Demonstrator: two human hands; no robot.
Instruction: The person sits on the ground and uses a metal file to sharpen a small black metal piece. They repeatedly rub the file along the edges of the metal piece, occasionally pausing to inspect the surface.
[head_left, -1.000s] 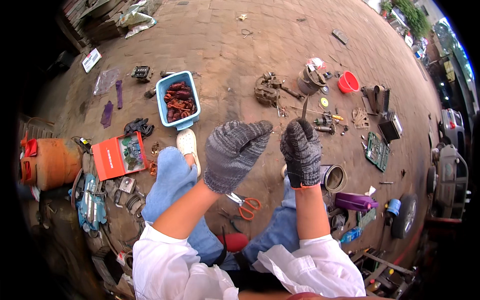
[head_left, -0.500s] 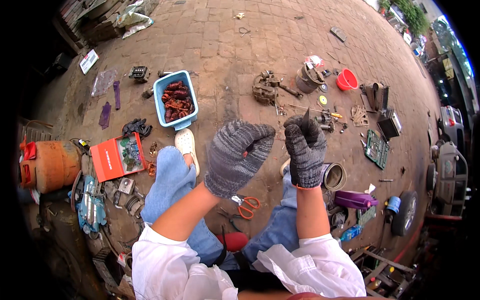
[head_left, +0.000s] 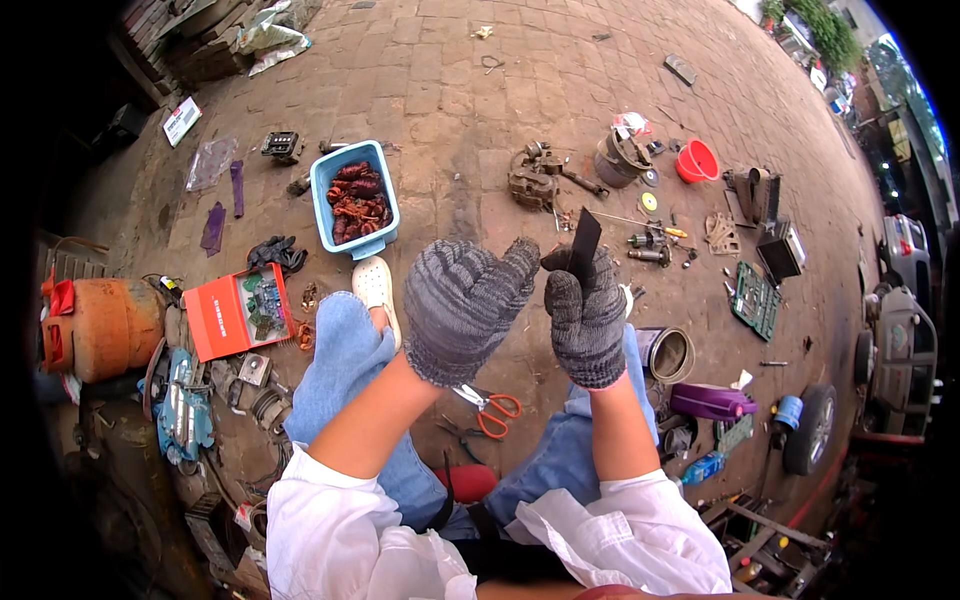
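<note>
Both hands wear grey-and-black knit gloves and are raised in front of my knees. My right hand (head_left: 588,325) pinches a flat black strip (head_left: 588,238), whose slanted end stands up above the fingers. Close by on the left, my left hand (head_left: 465,310) has its fingers curled together, their tips pointing at the strip across a small gap. Whatever lies inside that left grip, if anything, is hidden by the glove. On the ground below are orange-handled scissors (head_left: 498,415) and dark pliers (head_left: 461,437), with neither hand touching them.
A blue basin (head_left: 319,205) of reddish-brown coiled parts stands ahead left, beside a red box (head_left: 217,320) of small parts. To the right are a metal can (head_left: 668,354), a green tool case (head_left: 756,300), a red bucket (head_left: 697,160) and a purple case (head_left: 712,400).
My right hand has moved slightly left and down and turned, showing the black strip's broad face. My left hand has shifted slightly left, its fingertips now pointing up and right.
</note>
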